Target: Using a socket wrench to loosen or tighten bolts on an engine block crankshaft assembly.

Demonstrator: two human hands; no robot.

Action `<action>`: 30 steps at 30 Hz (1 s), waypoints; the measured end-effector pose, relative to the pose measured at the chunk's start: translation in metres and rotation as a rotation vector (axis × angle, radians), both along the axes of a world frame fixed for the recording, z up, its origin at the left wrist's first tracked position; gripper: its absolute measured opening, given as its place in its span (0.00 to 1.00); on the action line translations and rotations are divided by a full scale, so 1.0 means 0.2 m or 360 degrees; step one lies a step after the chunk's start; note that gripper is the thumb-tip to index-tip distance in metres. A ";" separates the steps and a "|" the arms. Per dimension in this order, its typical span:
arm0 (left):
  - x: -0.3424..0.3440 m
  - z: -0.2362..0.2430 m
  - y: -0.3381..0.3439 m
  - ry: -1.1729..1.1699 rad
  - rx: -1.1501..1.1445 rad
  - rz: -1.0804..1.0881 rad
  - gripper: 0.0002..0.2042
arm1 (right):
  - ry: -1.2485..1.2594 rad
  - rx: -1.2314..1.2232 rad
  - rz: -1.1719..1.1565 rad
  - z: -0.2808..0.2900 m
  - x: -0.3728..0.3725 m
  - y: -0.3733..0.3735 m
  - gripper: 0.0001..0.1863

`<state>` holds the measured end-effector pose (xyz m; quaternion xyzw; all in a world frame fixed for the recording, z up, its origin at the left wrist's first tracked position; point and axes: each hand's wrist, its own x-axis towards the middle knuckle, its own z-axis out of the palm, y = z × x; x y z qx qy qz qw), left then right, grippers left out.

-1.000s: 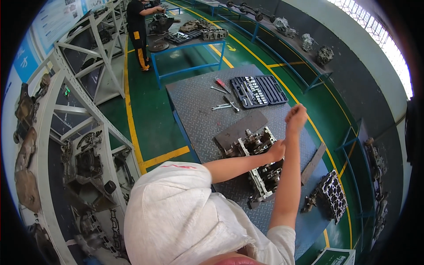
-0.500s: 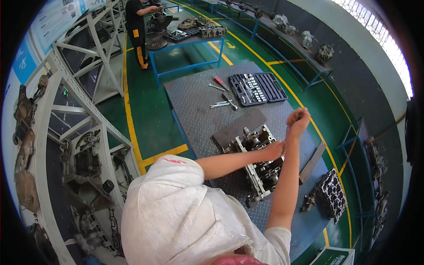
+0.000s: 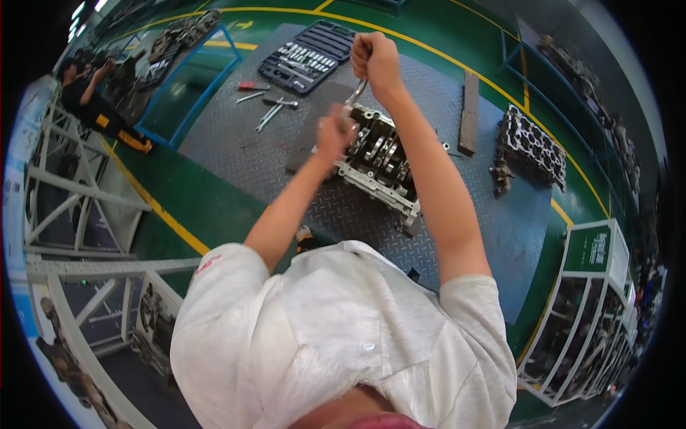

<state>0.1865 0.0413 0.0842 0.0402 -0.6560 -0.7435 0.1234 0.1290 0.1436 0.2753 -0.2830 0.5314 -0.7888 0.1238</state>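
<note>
My right hand (image 3: 376, 66) is closed in a fist around the upper end of a bent metal wrench (image 3: 356, 94), above the far end of an engine block (image 3: 375, 182). Lower on that wrench, my left hand (image 3: 336, 134) is curled around it, its fingers blurred by motion. The wrench's bottom end is hidden behind the hand and block. The block lies on a diamond-plate metal table (image 3: 286, 204), its crankshaft (image 3: 386, 154) showing in the open side. Part of a dark flat plate (image 3: 300, 156) shows beside the block.
An opened socket set (image 3: 307, 61) lies at the far side, with a red-handled tool (image 3: 251, 86) and wrenches (image 3: 268, 118) near it. Right of the block are a long bar (image 3: 469, 114) and a cylinder head (image 3: 536, 146). Another person (image 3: 93, 93) stands at a blue-framed bench (image 3: 189, 93).
The view has turned, so the table and block appear shifted left. Both my hands remain over the block's far end, spaced further apart, and the wrench between them shows now.
</note>
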 end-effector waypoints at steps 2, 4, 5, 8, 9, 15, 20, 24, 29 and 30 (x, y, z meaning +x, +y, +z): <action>-0.16 0.09 -0.25 0.0033 0.0923 -0.0330 0.14 | 0.0002 0.0028 -0.0074 0.00 0.04 0.03 0.16; -0.35 0.29 -0.04 0.0166 0.0505 0.0135 0.18 | 0.0245 0.0102 -0.0038 -0.02 0.11 0.01 0.16; -0.39 0.25 0.02 0.0162 0.0514 0.0150 0.18 | 0.0201 0.0042 -0.0013 -0.01 0.12 -0.03 0.16; -0.46 -0.01 0.07 0.0596 -0.0199 0.0033 0.19 | 0.0329 0.0115 0.0051 0.01 0.19 -0.21 0.17; -0.46 -0.05 0.05 0.0722 -0.0446 -0.0020 0.21 | 0.0588 0.0205 -0.0068 -0.03 0.18 -0.27 0.17; -0.03 0.18 0.07 0.0009 0.0061 -0.0298 0.18 | 0.0306 0.0061 -0.0511 -0.07 -0.10 0.17 0.19; -0.79 -0.15 -0.06 0.0561 -0.0447 0.1149 0.11 | 0.0252 -0.0126 -0.0042 0.00 0.18 -0.16 0.19; -0.22 0.02 0.63 0.0540 -0.1219 0.0298 0.11 | -0.0176 -0.0199 -0.0350 -0.14 -0.16 0.23 0.20; -0.50 0.14 -0.04 0.0537 -0.0222 0.0049 0.22 | -0.0161 -0.0191 -0.0011 -0.06 0.01 0.24 0.20; -0.60 0.15 0.11 0.0923 -0.1135 0.0825 0.23 | 0.0169 -0.0103 -0.0169 -0.07 0.02 0.16 0.20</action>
